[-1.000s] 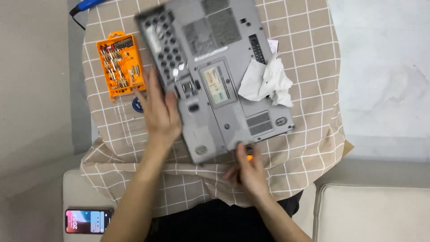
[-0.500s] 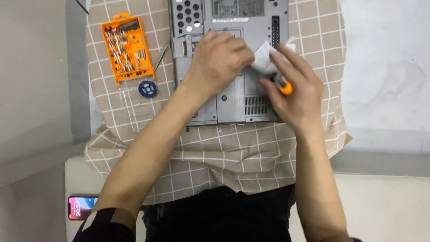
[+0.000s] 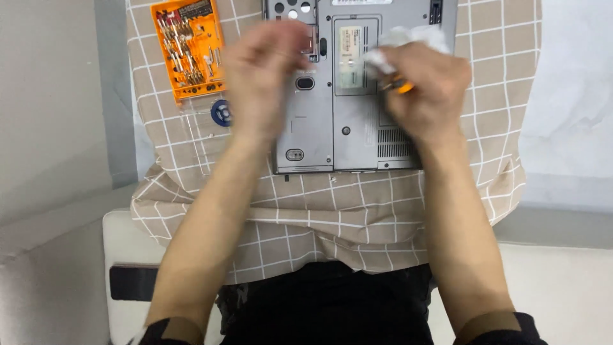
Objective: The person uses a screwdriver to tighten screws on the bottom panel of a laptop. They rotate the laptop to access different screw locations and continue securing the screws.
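A grey laptop (image 3: 332, 128) lies upside down on a beige checked cloth (image 3: 306, 211), its underside facing me. My left hand (image 3: 265, 76) is blurred over the laptop's left part, fingers curled; whether it grips anything is unclear. My right hand (image 3: 421, 86) hovers over the laptop's right part, closed around an orange-handled screwdriver (image 3: 403, 86). A crumpled white tissue (image 3: 408, 39) lies on the laptop just beyond that hand.
An orange case of screwdriver bits (image 3: 190, 48) lies open at the cloth's upper left. A small blue round object (image 3: 221, 112) sits below it. A dark phone (image 3: 131, 282) rests on the pale seat at lower left.
The view has shifted closer. My left hand slid from the laptop's middle to its left side. The right hand stays over the right part with the screwdriver.
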